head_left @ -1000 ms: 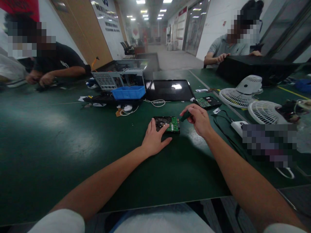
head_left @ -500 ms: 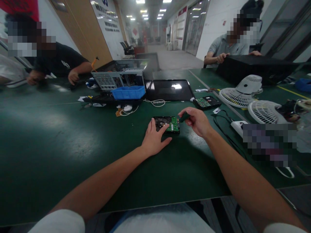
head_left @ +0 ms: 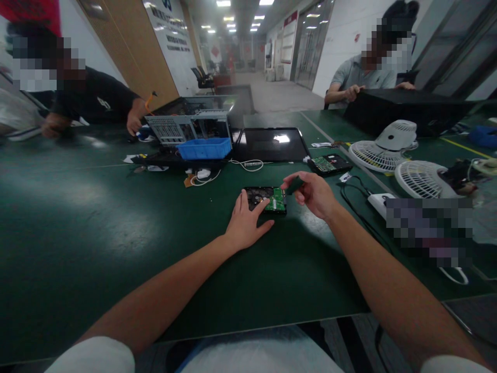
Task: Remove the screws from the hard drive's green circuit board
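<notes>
A hard disk drive (head_left: 276,201) lies flat on the green table with its green circuit board facing up. My left hand (head_left: 245,224) rests on the drive's left part and near edge, its fingers and thumb spread, covering some of the black casing. In my right hand (head_left: 313,194) is a screwdriver with a dark green handle (head_left: 295,185), pinched between thumb and fingers. It slants down toward the right end of the circuit board. Its tip is too small to make out, so I cannot tell whether it touches the drive.
Beyond the drive are a blue bin (head_left: 205,148), an open computer case (head_left: 171,128) and a black panel (head_left: 272,144). Another drive (head_left: 330,163) lies right, near white fan parts (head_left: 375,155), a white power strip (head_left: 382,203) and cables. Two people sit across the table.
The screwdriver handle and my right fingertips have shifted very slightly left. My left hand and the drive stay put. The left co-worker's hand has moved right, toward the computer case.
</notes>
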`<state>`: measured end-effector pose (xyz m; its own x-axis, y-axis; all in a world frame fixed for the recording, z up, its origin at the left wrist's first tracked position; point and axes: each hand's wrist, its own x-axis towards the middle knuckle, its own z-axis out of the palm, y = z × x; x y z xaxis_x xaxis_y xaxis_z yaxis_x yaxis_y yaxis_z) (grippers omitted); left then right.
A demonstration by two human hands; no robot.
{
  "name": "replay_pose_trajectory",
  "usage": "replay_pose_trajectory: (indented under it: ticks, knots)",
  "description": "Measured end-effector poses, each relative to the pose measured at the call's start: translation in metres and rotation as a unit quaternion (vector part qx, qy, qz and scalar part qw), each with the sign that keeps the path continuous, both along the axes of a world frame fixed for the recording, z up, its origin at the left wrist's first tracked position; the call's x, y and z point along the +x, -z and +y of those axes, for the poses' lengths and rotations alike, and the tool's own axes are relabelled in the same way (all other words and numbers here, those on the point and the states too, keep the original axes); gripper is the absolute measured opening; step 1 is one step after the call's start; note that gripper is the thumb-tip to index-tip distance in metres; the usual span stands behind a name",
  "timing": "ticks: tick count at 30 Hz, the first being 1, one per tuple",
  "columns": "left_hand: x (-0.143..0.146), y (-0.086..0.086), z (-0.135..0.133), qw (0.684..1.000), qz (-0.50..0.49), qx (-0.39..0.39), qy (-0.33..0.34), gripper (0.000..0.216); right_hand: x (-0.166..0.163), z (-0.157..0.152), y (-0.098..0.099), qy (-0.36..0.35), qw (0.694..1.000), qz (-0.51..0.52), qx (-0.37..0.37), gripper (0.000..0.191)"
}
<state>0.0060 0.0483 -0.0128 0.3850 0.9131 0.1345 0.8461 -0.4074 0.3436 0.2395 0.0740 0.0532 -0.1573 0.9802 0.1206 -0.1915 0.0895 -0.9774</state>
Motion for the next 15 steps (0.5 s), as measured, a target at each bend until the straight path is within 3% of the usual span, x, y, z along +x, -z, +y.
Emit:
replay_pose_trajectory:
  ticks: [15]
  knots:
    - [-0.0014, 0.0001, 0.0014, 1.000, -0.001, -0.012, 0.001, 0.071, 0.0013, 0.0012, 0.0001, -0.004, 1.000, 0.018, -0.010, 0.034]
